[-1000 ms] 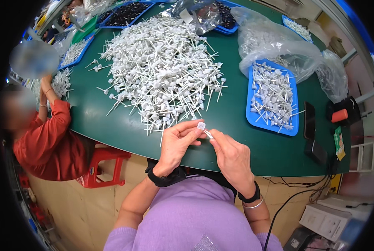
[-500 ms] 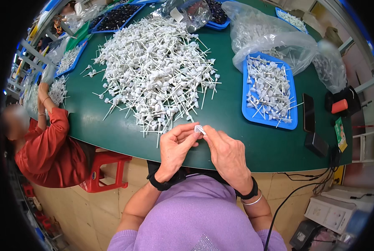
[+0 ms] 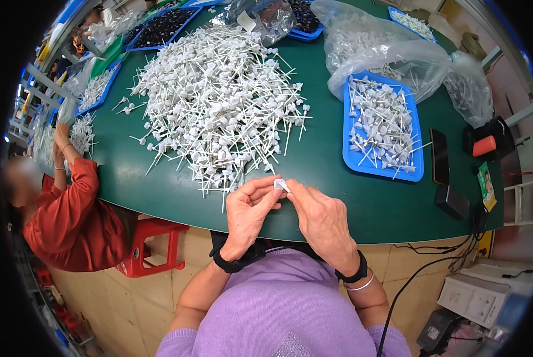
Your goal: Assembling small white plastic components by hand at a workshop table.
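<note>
A small white plastic piece [image 3: 279,184], with a wide cap and a thin stem, is held between my two hands just over the near edge of the table. My left hand [image 3: 247,209] pinches the cap between thumb and fingers. The fingertips of my right hand [image 3: 321,218] are closed on the stem side of the same piece. Right in front of my hands lies a large pile of similar white stemmed pieces [image 3: 219,107], heaped loosely on the green table [image 3: 314,154].
To the right is a blue tray [image 3: 420,156] of white stemmed pieces, with a clear plastic bag [image 3: 391,50] behind it. A phone [image 3: 439,156] and a black box [image 3: 452,202] lie farther right. A person in red [image 3: 64,217] works at the left. Dark-filled trays [image 3: 164,28] stand at the back.
The white piece has turned slightly between my fingers. Both hands stay in nearly the same place, and the view has shifted a little.
</note>
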A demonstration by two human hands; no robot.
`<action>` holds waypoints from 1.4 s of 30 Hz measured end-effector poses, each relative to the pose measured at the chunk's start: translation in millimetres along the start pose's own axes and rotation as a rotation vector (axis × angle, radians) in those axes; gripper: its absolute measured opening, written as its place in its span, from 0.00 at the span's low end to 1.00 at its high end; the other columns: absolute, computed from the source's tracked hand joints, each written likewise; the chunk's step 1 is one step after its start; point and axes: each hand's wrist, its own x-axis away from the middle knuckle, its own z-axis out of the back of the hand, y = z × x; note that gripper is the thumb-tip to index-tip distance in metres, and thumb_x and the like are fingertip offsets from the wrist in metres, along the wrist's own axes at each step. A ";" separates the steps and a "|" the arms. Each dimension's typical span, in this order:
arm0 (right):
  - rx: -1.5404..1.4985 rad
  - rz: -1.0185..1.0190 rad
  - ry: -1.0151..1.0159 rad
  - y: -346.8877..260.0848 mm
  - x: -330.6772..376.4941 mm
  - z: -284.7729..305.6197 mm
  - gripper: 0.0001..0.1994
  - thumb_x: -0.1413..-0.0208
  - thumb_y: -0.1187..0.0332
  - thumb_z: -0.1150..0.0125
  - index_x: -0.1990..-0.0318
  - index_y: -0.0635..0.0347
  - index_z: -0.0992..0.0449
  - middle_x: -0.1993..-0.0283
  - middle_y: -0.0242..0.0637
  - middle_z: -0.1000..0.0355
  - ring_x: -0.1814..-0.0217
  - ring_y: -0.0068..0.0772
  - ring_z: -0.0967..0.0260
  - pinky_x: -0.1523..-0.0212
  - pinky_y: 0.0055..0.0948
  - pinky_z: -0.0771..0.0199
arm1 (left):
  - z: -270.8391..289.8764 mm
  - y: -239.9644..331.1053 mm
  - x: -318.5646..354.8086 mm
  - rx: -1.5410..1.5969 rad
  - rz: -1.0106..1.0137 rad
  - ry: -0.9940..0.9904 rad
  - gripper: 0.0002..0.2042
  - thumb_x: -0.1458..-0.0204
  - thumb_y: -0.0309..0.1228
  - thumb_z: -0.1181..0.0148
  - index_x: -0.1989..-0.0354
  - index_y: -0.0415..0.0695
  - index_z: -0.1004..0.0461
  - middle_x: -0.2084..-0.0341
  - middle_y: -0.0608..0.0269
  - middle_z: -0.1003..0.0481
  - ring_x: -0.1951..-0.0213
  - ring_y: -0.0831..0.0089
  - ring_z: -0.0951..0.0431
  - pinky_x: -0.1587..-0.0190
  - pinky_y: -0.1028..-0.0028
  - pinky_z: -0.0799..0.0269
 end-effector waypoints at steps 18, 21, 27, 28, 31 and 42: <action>-0.024 0.000 -0.029 3.4 -2.0 2.6 0.10 0.43 0.72 0.44 0.54 0.56 0.28 0.75 0.43 0.30 0.77 0.51 0.28 0.79 0.43 0.30 | 0.3 -4.1 -2.1 -0.062 -0.014 0.016 0.13 0.45 0.21 0.40 0.52 0.34 0.26 0.61 0.57 0.21 0.61 0.75 0.20 0.60 0.79 0.24; -0.042 0.001 -0.012 4.5 -2.6 2.2 0.08 0.42 0.71 0.44 0.56 0.57 0.28 0.76 0.43 0.29 0.77 0.50 0.28 0.79 0.43 0.31 | 0.9 -3.7 -2.0 -0.085 -0.026 0.017 0.12 0.45 0.21 0.40 0.52 0.34 0.25 0.61 0.58 0.21 0.61 0.76 0.21 0.59 0.79 0.24; -0.143 0.019 -0.023 9.3 -4.9 2.2 0.06 0.41 0.70 0.44 0.57 0.58 0.27 0.77 0.44 0.29 0.76 0.50 0.28 0.79 0.43 0.33 | 3.0 -3.6 -3.7 -0.093 -0.042 0.005 0.12 0.45 0.21 0.40 0.52 0.35 0.24 0.63 0.62 0.21 0.61 0.81 0.23 0.58 0.82 0.27; -0.144 0.019 -0.023 10.3 -5.7 2.5 0.06 0.41 0.70 0.44 0.57 0.58 0.27 0.77 0.44 0.29 0.76 0.50 0.28 0.79 0.43 0.33 | 3.3 -4.3 -3.8 -0.094 -0.060 0.003 0.12 0.45 0.21 0.40 0.52 0.35 0.23 0.63 0.62 0.21 0.61 0.81 0.23 0.58 0.82 0.27; -0.192 0.015 -0.074 16.3 -8.0 3.0 0.07 0.41 0.69 0.44 0.58 0.60 0.28 0.77 0.46 0.28 0.74 0.52 0.29 0.77 0.45 0.34 | 3.1 -7.6 -4.5 -0.142 -0.113 0.019 0.11 0.46 0.19 0.40 0.53 0.34 0.23 0.62 0.60 0.21 0.60 0.78 0.22 0.57 0.79 0.26; -1.313 -0.586 -0.704 52.1 -16.9 -3.1 0.15 0.32 0.60 0.55 0.58 0.60 0.24 0.84 0.19 0.42 0.84 0.10 0.49 0.83 0.17 0.50 | -0.1 -15.8 -1.5 -0.530 -0.446 0.095 0.10 0.46 0.18 0.41 0.54 0.34 0.23 0.64 0.58 0.21 0.62 0.78 0.22 0.57 0.80 0.27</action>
